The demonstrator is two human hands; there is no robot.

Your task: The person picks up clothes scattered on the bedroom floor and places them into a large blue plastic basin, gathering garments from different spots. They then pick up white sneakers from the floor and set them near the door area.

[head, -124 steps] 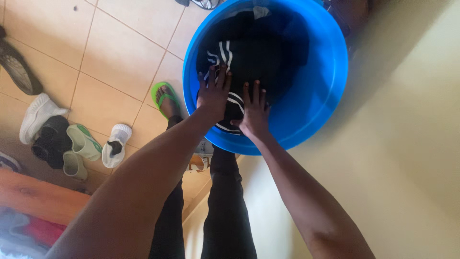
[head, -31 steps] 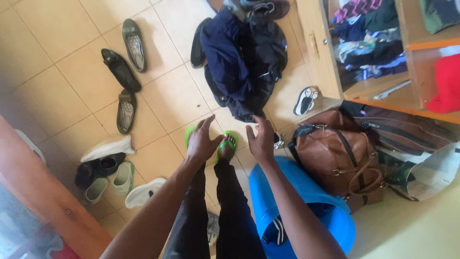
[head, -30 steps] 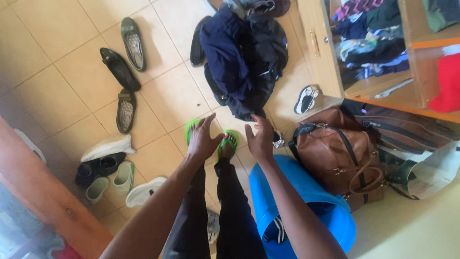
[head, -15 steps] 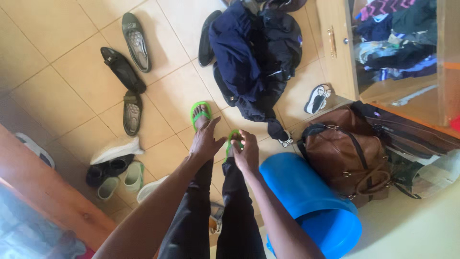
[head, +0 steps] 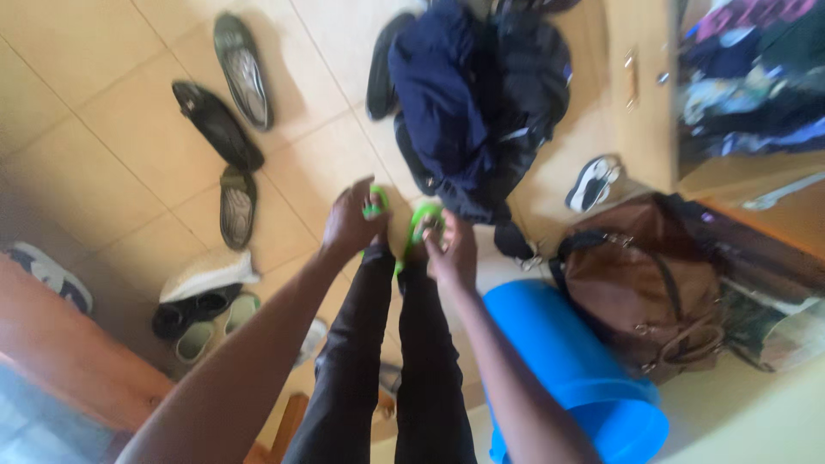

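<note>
Both hands have left the blue basin (head: 567,369), now on the floor at 5 o'clock. Left hand (head: 351,219) and right hand (head: 451,249) hang loosely open, empty, near the dark clothes pile (head: 473,103) at 12 o'clock.

Beige tiled floor (head: 129,163), wooden wardrobe (head: 640,112), soft daylight

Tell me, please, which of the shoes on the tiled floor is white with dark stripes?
The sneaker lying alone beside the wooden cabinet, right of the dark clothes pile. The shoes on the left are dark flats or pale plain pairs.
</note>
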